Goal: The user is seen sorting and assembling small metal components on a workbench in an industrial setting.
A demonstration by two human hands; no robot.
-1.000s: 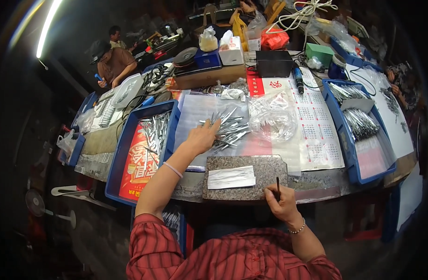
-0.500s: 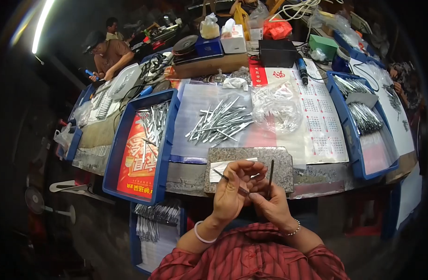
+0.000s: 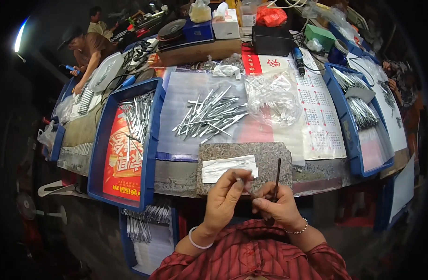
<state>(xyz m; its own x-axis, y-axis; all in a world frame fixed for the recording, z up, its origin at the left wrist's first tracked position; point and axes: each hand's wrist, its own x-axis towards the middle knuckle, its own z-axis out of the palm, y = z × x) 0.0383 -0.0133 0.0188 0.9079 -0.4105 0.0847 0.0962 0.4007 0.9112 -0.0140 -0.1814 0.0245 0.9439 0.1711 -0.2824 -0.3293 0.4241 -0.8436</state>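
Note:
Above the near edge of the bench, my left hand [image 3: 225,198] is closed in a pinch on a thin metal piece [image 3: 247,190], which runs toward my right fingertips. Fingers cover most of it. Curled fingers of my right hand [image 3: 281,207] grip a slim dark rod [image 3: 278,170] that sticks up nearly upright; its lower part is hidden. Just beyond the hands lies a speckled stone slab [image 3: 274,154] with a folded white paper [image 3: 228,167] on it. Farther off, a loose pile of slim silvery metal pieces [image 3: 211,114] rests on a clear plastic sheet.
A blue tray [image 3: 159,100] with similar pieces stands at left; another blue tray [image 3: 349,135] is at right. Clear plastic bags [image 3: 272,100] and a dark blue pen-shaped tool [image 3: 299,60] lie beyond. A co-worker [image 3: 90,49] sits at far left.
My left hand has turned and its fingers have closed in, with less of the palm showing. My right hand has shifted slightly right and down, still holding the rod. The view has moved a little.

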